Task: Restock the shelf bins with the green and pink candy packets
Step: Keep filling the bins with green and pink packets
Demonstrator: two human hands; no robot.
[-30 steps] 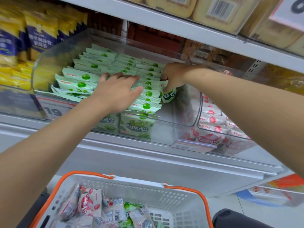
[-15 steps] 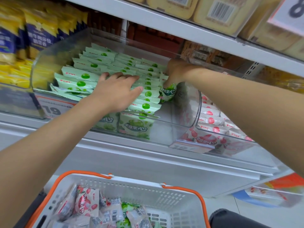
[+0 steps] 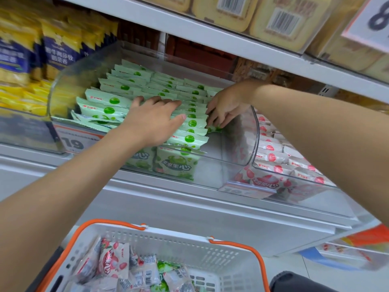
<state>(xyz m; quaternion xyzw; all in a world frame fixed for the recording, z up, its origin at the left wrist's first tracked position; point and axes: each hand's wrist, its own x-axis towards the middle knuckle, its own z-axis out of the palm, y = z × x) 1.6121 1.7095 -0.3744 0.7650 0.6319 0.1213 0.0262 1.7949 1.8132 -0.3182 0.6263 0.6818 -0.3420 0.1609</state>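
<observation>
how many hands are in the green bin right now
2. The left hand lies flat on the green packets mid-bin; the right hand is at the right end of the bin, fingers on a packet, grip unclear.

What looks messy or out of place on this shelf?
In the green bin, the front-left green packets lie slumped and crooked, unlike the neat rows behind them. The bin's right front corner is a bare gap. Nothing looks torn or spilled.
</observation>
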